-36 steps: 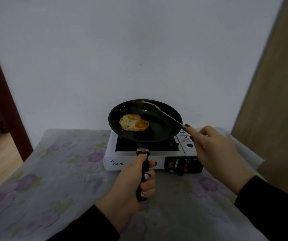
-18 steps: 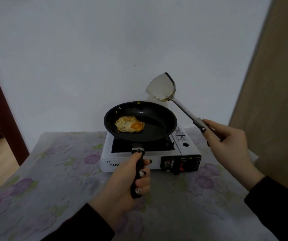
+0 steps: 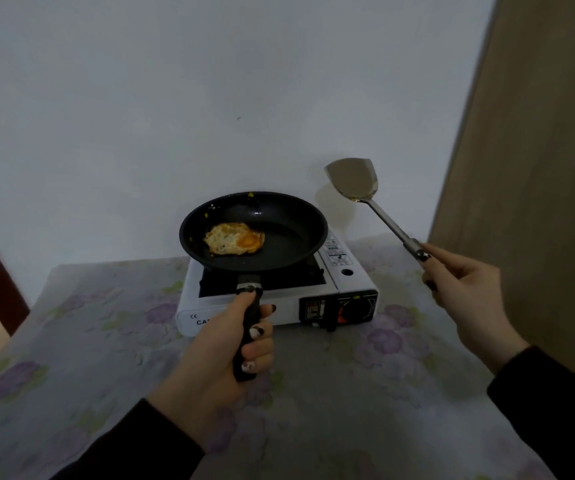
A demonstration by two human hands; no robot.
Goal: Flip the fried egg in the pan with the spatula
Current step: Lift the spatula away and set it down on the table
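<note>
Both hands are closed: left hand grips the pan handle, right hand the spatula.

Left hand fisted around a handle, right hand raised, fingers pinched on a shaft.

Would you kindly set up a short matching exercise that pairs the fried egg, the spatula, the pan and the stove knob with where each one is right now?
Things:
1. fried egg
2. spatula
3. pan
4. stove knob

Places:
A. held by its handle in the left hand
B. on the front panel of the white stove
C. raised in the air by the right hand, right of the pan
D. lying in the pan's left half

Pairs: 1-D, 2-C, 3-A, 4-B
</note>
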